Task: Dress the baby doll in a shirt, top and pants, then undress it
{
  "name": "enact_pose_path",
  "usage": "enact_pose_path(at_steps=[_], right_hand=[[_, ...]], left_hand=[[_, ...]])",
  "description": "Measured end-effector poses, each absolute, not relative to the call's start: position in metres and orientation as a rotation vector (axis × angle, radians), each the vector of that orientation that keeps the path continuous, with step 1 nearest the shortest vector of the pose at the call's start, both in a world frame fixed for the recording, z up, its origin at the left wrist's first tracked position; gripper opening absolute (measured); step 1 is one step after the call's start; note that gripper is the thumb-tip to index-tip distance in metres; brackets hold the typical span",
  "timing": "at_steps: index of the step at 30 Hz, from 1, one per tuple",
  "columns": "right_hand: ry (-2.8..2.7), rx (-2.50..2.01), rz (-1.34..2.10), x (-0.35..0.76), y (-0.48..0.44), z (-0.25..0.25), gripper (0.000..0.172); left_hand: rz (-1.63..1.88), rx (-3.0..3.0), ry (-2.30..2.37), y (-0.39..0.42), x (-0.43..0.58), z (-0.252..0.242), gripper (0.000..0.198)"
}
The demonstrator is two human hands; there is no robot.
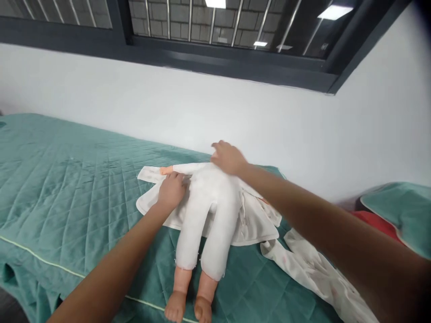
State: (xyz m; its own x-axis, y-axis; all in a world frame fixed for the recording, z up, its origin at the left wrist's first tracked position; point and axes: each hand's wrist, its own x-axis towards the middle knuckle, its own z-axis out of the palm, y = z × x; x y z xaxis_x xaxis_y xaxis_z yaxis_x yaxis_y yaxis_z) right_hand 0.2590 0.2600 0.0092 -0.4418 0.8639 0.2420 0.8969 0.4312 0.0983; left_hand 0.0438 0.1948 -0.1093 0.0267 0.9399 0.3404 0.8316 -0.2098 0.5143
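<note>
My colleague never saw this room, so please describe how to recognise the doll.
Find the green quilted cover below the barred window. On it lies a spread white garment with the doll on top. Unlike the crumpled white cloth nearby, it has two bare feet.

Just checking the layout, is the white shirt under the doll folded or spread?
Spread: the shirt lies beneath the doll, its cloth fanning out on both sides.

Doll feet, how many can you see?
2. One foot is at the bottom of the picture; the other foot is beside it, to the picture's right. Neither is hidden.
</note>
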Motion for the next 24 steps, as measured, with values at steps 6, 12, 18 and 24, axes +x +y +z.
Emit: enact_pose_path(at_steps=[6,12,18,24], right_hand=[[-2.756,-1.535,-0.115,0.156,0.273,-0.042,0.061],[-2.886,-1.434,0.026,0.143,0.283,-0.059,0.047],[-2.782,-1.321,0.056,0.165,0.275,-0.045,0.050],[-2.737,-1.198,0.166,0.179,0.258,-0.031,0.048]], left_hand=[[0.832,2.147,2.104,0.211,0.039,-0.133,0.031],[0.946,2.021,2.096,0.221,0.026,-0.138,0.028],[1.309,1.841,2.038,0.225,0.019,-0.142,0.025],[1.605,1.498,1.904,0.222,0.014,-0.137,0.023]])
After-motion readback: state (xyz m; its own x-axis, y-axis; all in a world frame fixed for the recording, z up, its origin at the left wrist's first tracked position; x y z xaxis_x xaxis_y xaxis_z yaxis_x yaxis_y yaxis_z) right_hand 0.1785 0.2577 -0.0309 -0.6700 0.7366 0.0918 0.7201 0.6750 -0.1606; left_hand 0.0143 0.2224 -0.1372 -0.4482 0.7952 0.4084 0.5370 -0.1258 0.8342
